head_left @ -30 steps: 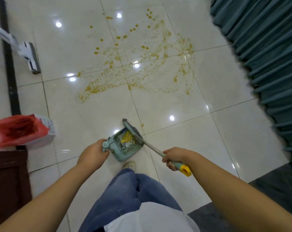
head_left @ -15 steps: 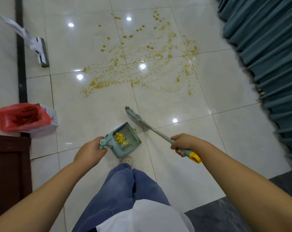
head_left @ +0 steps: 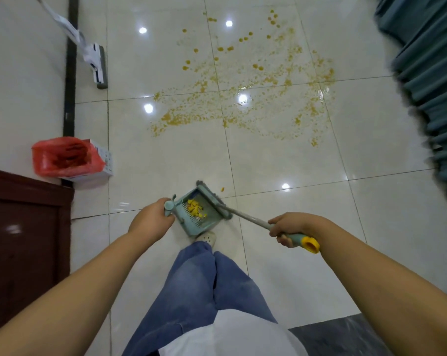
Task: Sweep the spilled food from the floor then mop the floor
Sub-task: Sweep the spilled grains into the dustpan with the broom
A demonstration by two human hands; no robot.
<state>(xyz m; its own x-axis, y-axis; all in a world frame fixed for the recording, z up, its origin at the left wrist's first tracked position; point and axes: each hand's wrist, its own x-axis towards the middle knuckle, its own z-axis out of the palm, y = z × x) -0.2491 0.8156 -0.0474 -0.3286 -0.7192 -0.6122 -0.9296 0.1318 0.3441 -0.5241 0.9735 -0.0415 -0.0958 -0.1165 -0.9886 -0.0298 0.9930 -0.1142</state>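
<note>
My left hand [head_left: 150, 219] grips the handle of a teal dustpan [head_left: 209, 216] that rests on the tiled floor just ahead of my foot. Yellow food bits [head_left: 195, 208] lie inside the pan. My right hand [head_left: 286, 228] holds the grey broom handle near its teal and yellow end [head_left: 310, 244]. The broom head [head_left: 212, 198] lies across the pan's open mouth. One yellow crumb [head_left: 222, 189] sits just beyond the pan. A wide smear of yellow spilled food [head_left: 245, 98] covers the tiles farther ahead.
A white flat mop [head_left: 95, 61] leans by the left wall. A small bin lined with a red bag [head_left: 63, 158] stands at the left beside dark wooden furniture [head_left: 25, 240]. Teal curtains [head_left: 427, 86] hang on the right. A dark mat [head_left: 345, 335] lies at the lower right.
The broom head swung out ahead of the dustpan, then came back against its mouth. The view shifted left, bringing the bin and mop further into frame.
</note>
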